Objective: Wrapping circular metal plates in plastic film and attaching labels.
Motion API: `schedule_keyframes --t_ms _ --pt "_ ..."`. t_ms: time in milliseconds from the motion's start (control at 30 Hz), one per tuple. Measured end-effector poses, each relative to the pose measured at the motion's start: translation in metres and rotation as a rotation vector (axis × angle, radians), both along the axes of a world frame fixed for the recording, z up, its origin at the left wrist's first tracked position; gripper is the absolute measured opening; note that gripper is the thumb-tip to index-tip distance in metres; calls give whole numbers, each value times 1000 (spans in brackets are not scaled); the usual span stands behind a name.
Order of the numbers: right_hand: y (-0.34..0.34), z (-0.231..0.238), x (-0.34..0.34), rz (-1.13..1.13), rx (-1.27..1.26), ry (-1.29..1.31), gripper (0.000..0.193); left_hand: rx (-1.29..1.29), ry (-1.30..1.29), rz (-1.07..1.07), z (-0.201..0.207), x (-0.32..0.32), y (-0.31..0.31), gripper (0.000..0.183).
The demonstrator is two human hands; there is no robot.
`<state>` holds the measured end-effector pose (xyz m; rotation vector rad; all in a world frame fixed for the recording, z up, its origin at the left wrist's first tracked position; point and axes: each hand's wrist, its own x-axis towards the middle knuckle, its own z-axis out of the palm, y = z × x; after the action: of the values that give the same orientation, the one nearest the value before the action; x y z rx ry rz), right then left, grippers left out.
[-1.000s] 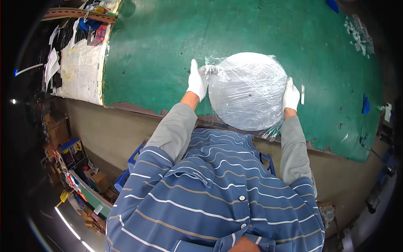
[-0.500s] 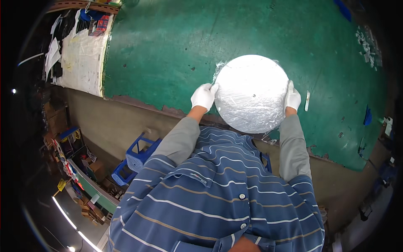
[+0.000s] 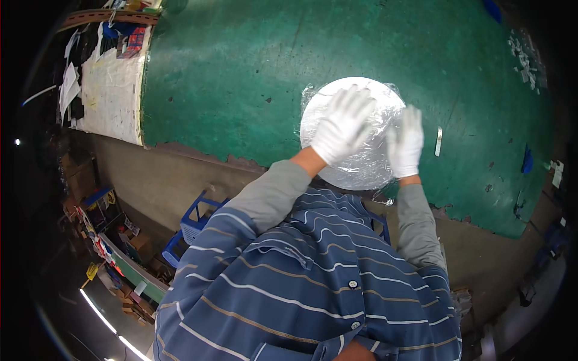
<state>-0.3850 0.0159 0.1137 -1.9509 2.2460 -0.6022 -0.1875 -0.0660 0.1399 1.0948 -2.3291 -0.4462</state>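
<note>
A round silvery-white disc (image 3: 355,175) lies near the front edge of a green tabletop (image 3: 229,78). Clear crinkled plastic film (image 3: 379,150) covers it and sticks out past its rim. My left hand (image 3: 344,125), in a white glove, rests flat over the disc's upper middle with fingers outstretched. At the disc's right rim is my right hand (image 3: 406,143), also gloved in white; its fingers point away from me, a little blurred, and it grips nothing that I can see. The part of the disc beneath both hands is hidden.
Right of the disc lies a thin pale strip (image 3: 439,141). Small clear scraps (image 3: 522,63) are scattered at the far right. A white board (image 3: 111,90) with papers adjoins the table's left. Blue plastic stools (image 3: 195,219) stand below the front edge.
My left hand has left the disc's left rim and moved right onto its top. My right hand has let go of the right rim, its fingers now stretched out.
</note>
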Motion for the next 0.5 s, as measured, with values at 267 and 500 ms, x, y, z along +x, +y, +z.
schedule_keyframes --t_ms 267,500 --pt "37 -49 -18 28 276 78 59 -8 -156 135 -92 31 -12 58" --pt "84 -58 -53 -232 121 -36 42 108 -243 190 -82 97 48 51"
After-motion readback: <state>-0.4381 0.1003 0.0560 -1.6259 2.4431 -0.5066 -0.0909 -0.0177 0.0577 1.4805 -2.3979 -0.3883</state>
